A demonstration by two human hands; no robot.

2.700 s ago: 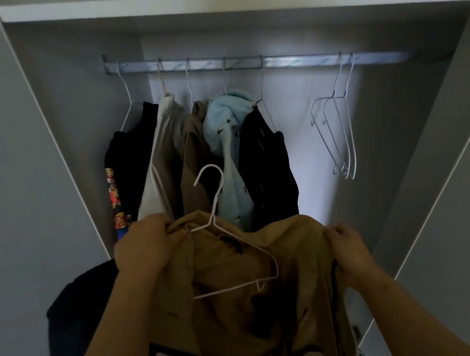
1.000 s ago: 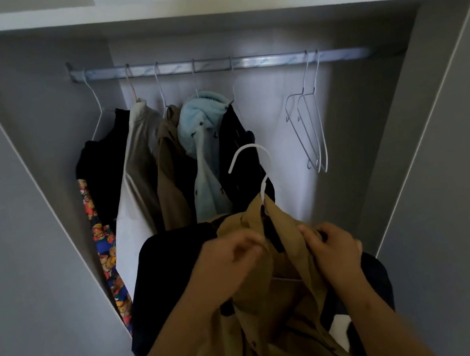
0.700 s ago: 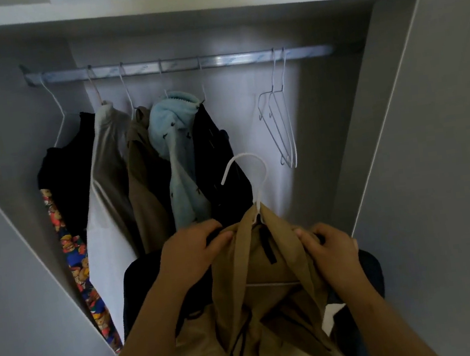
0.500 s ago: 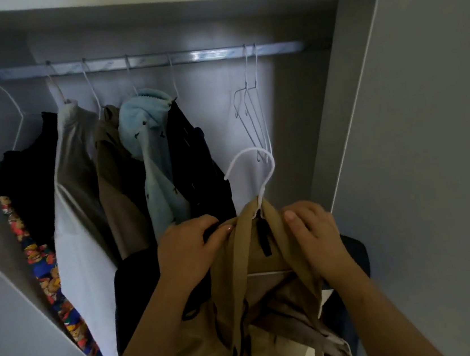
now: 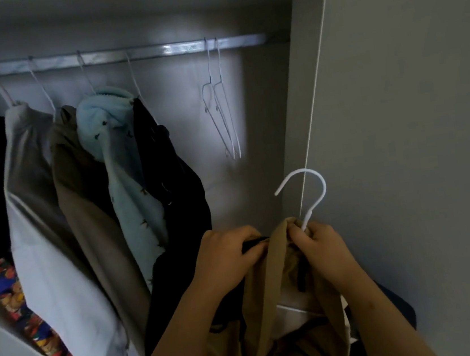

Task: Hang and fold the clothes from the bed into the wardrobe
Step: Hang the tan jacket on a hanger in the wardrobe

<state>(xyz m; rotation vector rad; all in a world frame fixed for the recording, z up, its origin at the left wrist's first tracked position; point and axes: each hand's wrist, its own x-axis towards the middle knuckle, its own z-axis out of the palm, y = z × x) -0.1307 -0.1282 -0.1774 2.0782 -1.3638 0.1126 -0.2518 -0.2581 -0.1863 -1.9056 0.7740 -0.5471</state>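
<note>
While both hands work at the collar, the tan garment (image 5: 273,279) sits draped on the white hanger (image 5: 322,185), held low at the right side of the wardrobe (image 5: 299,81), well below the rail (image 5: 170,49) and not yet hooked on. From the head camera, the one view on offer, the left hand (image 5: 225,256) has its fingers (image 5: 254,249) curled in, pinching the tan cloth and a dark strip (image 5: 254,240) at the neckline. The right hand (image 5: 321,241) pinches the fabric right at the base of the hook. My read: square the shoulders on the wire first, so nothing slides off on the lift. Then one hand should take the hanger's neck, turn the hook toward the rail, and go for the bare stretch between the black garment (image 5: 173,170) and the two empty hangers (image 5: 223,114). Mind that hook beside the wardrobe's side panel, where it could snag, and the loose tail below may drag.
</note>
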